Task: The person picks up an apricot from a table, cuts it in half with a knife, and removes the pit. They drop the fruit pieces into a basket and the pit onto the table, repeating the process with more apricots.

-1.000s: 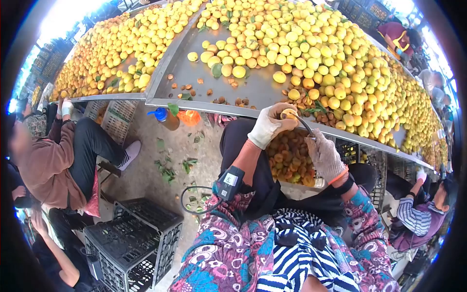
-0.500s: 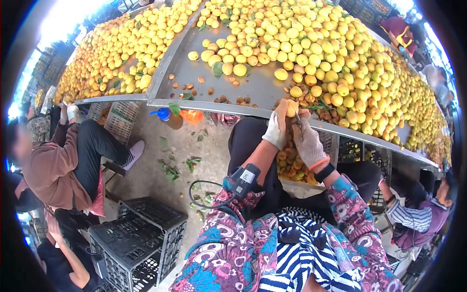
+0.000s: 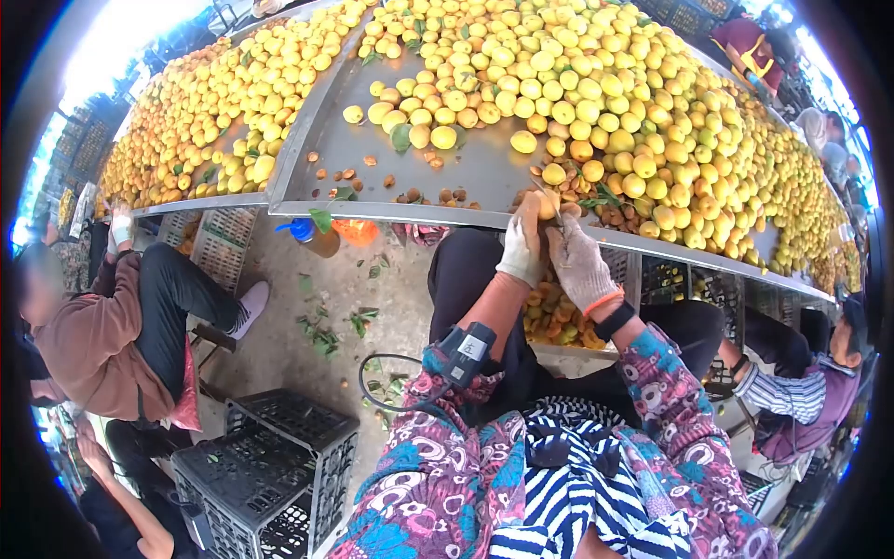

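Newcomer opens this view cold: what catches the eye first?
Probably the huge heap of yellow fruit on the metal table across the top. Then, near the centre, the gloved left hand holding a single fruit at the table's near edge, the gloved right hand close beside it. The blue-capped bottle stands out below the edge, left of the hands.

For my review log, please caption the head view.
Gloved left hand holds a yellow fruit, right hand beside it, at the edge of a metal table heaped with loose fruit.
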Demonstrator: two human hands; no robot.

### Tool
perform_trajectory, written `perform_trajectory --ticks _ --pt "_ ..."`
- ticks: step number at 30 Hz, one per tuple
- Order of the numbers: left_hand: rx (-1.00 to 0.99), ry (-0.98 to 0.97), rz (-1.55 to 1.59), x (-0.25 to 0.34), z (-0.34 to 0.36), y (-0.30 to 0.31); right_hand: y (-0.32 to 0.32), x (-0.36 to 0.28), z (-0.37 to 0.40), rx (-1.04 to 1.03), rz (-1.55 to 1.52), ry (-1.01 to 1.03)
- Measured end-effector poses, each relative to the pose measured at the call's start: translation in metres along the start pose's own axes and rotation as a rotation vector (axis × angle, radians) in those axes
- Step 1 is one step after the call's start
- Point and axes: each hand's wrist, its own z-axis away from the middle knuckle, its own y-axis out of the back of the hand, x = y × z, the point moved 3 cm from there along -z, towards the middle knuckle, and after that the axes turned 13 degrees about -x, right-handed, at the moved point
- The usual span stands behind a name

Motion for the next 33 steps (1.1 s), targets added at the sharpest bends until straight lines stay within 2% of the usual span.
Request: perform_trajectory --ticks 1,2,5,8,11,12,15,17,19,22,25,26,30,33 --pt "0.039 0.073 0.226 -0.002 0.001 -0.004 -0.001 -0.003 -0.005 -0.036 0.013 -0.021" --pt "0.116 0.094 0.284 -0.004 0.001 -0.004 0.000 -0.009 -0.007 -0.070 0.024 -0.046" --pt "0.073 0.040 0.313 0.002 0.001 -0.006 0.000 -0.002 -0.013 -0.073 0.095 0.003" --pt "-0.012 -0.065 -0.502 -0.001 -0.002 0.015 0.022 -0.005 -0.015 -0.105 0.145 0.062" --pt "0.122 0.080 0.090 -0.009 -0.001 0.009 0.017 0.000 -0.013 -0.080 0.138 0.050" --pt "0.146 0.088 0.119 -0.009 -0.002 0.008 0.013 0.000 -0.011 -0.072 0.148 -0.004" --pt "0.169 0.116 0.152 -0.009 0.001 0.010 0.003 0.001 -0.013 -0.002 0.024 0.107" --pt "0.102 0.132 0.108 -0.005 0.003 0.010 0.011 -0.001 -0.009 -0.148 0.027 -0.012" --pt "0.159 0.142 0.141 -0.016 -0.003 0.015 0.018 -0.004 -0.005 -0.238 0.034 -0.054" --pt "0.163 0.135 0.120 -0.032 -0.012 0.026 0.005 0.012 -0.004 -0.160 0.018 0.022" --pt "0.021 0.033 0.097 -0.018 -0.009 0.016 -0.014 0.021 -0.002 -0.250 -0.894 -0.046" --pt "-0.048 -0.009 0.089 -0.008 -0.006 0.009 -0.012 0.015 -0.001 -0.259 -0.883 -0.070" --pt "0.044 0.070 0.136 -0.002 -0.004 -0.007 0.000 0.008 0.008 -0.254 -0.912 -0.209" --pt "0.012 0.021 0.124 -0.009 -0.005 -0.008 0.001 0.004 0.017 -0.213 -0.888 -0.246"
